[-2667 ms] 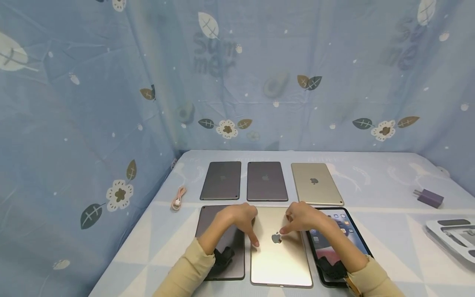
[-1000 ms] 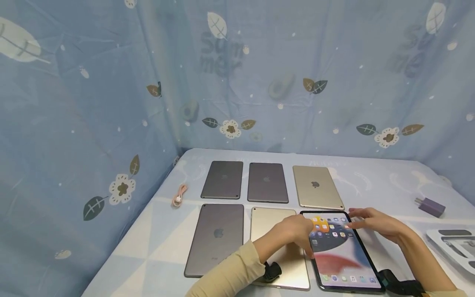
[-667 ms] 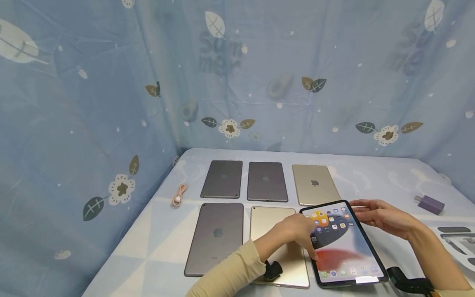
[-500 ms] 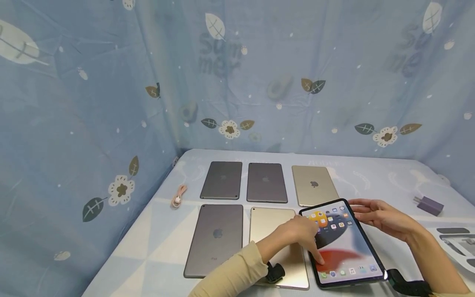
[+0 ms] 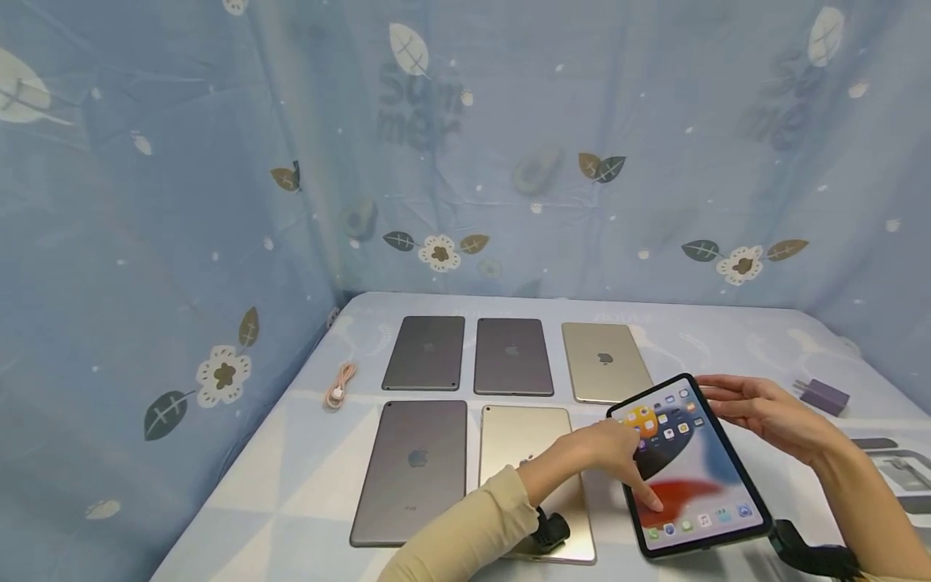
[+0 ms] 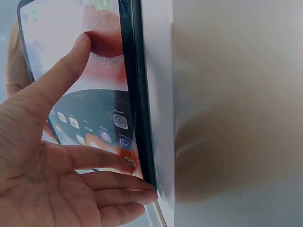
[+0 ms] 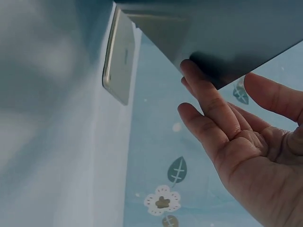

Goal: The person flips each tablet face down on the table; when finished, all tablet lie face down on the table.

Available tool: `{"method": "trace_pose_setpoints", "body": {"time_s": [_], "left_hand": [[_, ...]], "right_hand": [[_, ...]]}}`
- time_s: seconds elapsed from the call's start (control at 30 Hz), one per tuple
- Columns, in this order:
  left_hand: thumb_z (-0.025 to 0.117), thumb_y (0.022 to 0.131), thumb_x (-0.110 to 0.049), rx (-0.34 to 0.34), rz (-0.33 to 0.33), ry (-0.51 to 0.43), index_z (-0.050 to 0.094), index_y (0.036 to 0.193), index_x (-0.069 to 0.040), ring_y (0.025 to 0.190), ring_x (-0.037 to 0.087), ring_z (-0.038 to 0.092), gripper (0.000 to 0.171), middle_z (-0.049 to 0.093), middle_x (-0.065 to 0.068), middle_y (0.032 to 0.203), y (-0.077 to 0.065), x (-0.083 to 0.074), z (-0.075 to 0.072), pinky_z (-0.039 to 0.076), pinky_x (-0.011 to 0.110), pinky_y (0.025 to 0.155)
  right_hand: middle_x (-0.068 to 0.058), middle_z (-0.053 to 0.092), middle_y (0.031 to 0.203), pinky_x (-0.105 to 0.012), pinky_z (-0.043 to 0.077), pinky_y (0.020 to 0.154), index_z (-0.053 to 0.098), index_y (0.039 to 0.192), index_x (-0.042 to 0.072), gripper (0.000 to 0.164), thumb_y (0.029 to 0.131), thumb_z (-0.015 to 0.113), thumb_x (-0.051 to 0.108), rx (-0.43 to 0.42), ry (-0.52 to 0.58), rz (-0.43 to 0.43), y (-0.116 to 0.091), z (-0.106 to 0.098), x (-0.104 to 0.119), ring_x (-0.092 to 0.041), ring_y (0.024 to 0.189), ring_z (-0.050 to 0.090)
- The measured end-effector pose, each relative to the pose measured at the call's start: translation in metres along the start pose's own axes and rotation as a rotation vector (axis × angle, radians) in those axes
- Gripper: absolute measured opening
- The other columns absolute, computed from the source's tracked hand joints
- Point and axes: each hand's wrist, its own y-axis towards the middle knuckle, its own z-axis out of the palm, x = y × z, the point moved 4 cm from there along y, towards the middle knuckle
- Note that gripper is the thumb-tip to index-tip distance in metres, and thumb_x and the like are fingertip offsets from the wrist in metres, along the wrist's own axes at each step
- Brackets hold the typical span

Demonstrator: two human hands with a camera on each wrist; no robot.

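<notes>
A tablet [image 5: 687, 477] in a black frame, its screen lit with icons, is tilted with its far end raised. My right hand [image 5: 764, 416] holds its upper right edge; in the right wrist view those fingers [image 7: 213, 106] reach behind the dark back, thumb beside the edge. My left hand [image 5: 607, 453] lies across the left side, fingers extended. The left wrist view has the thumb [image 6: 66, 71] over the screen's red area and the other fingers over the icons and left edge. Beneath the left forearm lies a gold tablet [image 5: 524, 428], face down and partly covered.
A grey tablet [image 5: 410, 477] lies face down at left. Behind are two dark tablets [image 5: 424, 353] [image 5: 513, 356] and another gold tablet [image 5: 607, 368]. A pink cable [image 5: 339, 385] sits far left, a purple charger plug [image 5: 824, 396] and a white stand [image 5: 905, 473] at right.
Both hands have gone from the front gold tablet to the lit tablet. Its far end has risen off the table and it has shifted slightly right. The left thumb has slid further onto the screen.
</notes>
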Motion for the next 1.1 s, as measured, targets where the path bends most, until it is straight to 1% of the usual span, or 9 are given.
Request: {"method": "trace_pose_setpoints", "body": {"time_s": [0.1, 0.17, 0.27, 0.37, 0.67, 0.83, 0.97, 1.03, 1.1], "left_hand": [[0.081, 0.064, -0.061, -0.008, -0.003, -0.03, 0.058, 0.085, -0.02, 0.071, 0.003, 0.05, 0.051, 0.054, -0.011, 0.075, 0.004, -0.002, 0.001, 0.04, 0.017, 0.058], [0.081, 0.064, -0.06, -0.012, -0.002, -0.048, 0.058, 0.087, -0.02, 0.071, 0.003, 0.05, 0.051, 0.054, -0.011, 0.076, 0.006, -0.003, 0.001, 0.04, 0.016, 0.057], [0.081, 0.065, -0.06, -0.011, 0.0, -0.063, 0.06, 0.093, -0.02, 0.074, 0.002, 0.05, 0.054, 0.058, -0.012, 0.082, 0.01, -0.006, 0.002, 0.041, 0.016, 0.06], [0.081, 0.064, -0.06, -0.011, -0.002, -0.084, 0.061, 0.104, -0.021, 0.08, 0.0, 0.051, 0.059, 0.063, -0.012, 0.094, 0.014, -0.007, 0.002, 0.042, 0.016, 0.063], [0.08, 0.067, -0.058, -0.029, 0.031, -0.144, 0.06, 0.117, -0.024, 0.086, -0.001, 0.053, 0.064, 0.065, -0.013, 0.103, 0.015, -0.009, 0.001, 0.042, 0.014, 0.066], [0.078, 0.072, -0.055, -0.054, 0.083, -0.266, 0.062, 0.105, -0.024, 0.085, -0.002, 0.054, 0.048, 0.065, -0.012, 0.104, 0.009, -0.01, -0.009, 0.042, 0.014, 0.067], [0.076, 0.075, -0.052, -0.066, 0.109, -0.371, 0.062, 0.113, -0.021, 0.1, -0.002, 0.057, 0.051, 0.064, -0.012, 0.117, 0.002, -0.009, -0.022, 0.046, 0.014, 0.075], [0.075, 0.077, -0.052, -0.073, 0.121, -0.415, 0.059, 0.125, -0.02, 0.111, -0.001, 0.056, 0.06, 0.061, -0.012, 0.126, -0.001, -0.006, -0.029, 0.047, 0.015, 0.082], [0.075, 0.077, -0.051, -0.091, 0.126, -0.449, 0.051, 0.138, -0.02, 0.122, 0.002, 0.052, 0.072, 0.055, -0.011, 0.136, -0.005, -0.003, -0.037, 0.047, 0.017, 0.089]], "right_hand": [[0.022, 0.06, 0.121, -0.015, 0.05, 0.087, 0.048, 0.135, 0.018, 0.041, 0.1, 0.037, -0.002, 0.0, -0.015, -0.01, 0.0, -0.001, 0.004, 0.0, 0.107, 0.062], [0.024, 0.059, 0.121, -0.014, 0.05, 0.087, 0.044, 0.14, 0.006, 0.041, 0.1, 0.038, -0.001, -0.014, -0.05, -0.007, 0.0, -0.002, 0.007, 0.002, 0.107, 0.062], [0.03, 0.055, 0.119, -0.011, 0.048, 0.086, 0.021, 0.143, -0.019, 0.05, 0.101, 0.039, 0.002, -0.047, -0.134, 0.014, 0.002, -0.002, 0.013, 0.007, 0.106, 0.059], [0.033, 0.053, 0.118, -0.008, 0.046, 0.085, 0.008, 0.137, -0.028, 0.056, 0.102, 0.038, 0.004, -0.066, -0.19, 0.021, 0.004, -0.002, 0.018, 0.012, 0.106, 0.056], [0.032, 0.054, 0.119, -0.007, 0.044, 0.085, 0.017, 0.141, -0.023, 0.055, 0.102, 0.041, 0.008, -0.122, -0.222, 0.049, 0.003, 0.006, 0.023, 0.015, 0.108, 0.053], [0.034, 0.051, 0.12, -0.005, 0.04, 0.082, 0.02, 0.142, -0.021, 0.056, 0.102, 0.043, 0.01, -0.142, -0.279, 0.042, 0.003, 0.01, 0.023, 0.019, 0.108, 0.048], [0.032, 0.051, 0.125, -0.004, 0.039, 0.084, 0.022, 0.139, -0.024, 0.051, 0.102, 0.041, 0.005, -0.095, -0.258, -0.025, 0.005, 0.014, 0.023, 0.019, 0.112, 0.046], [0.023, 0.05, 0.132, -0.014, 0.043, 0.094, 0.023, 0.139, -0.023, 0.05, 0.102, 0.04, 0.006, -0.069, -0.268, -0.011, 0.007, 0.018, 0.022, 0.019, 0.113, 0.045], [0.002, 0.049, 0.142, -0.036, 0.042, 0.106, 0.024, 0.14, -0.022, 0.052, 0.102, 0.041, 0.009, -0.049, -0.289, 0.042, 0.01, 0.023, 0.019, 0.015, 0.116, 0.045]]}}
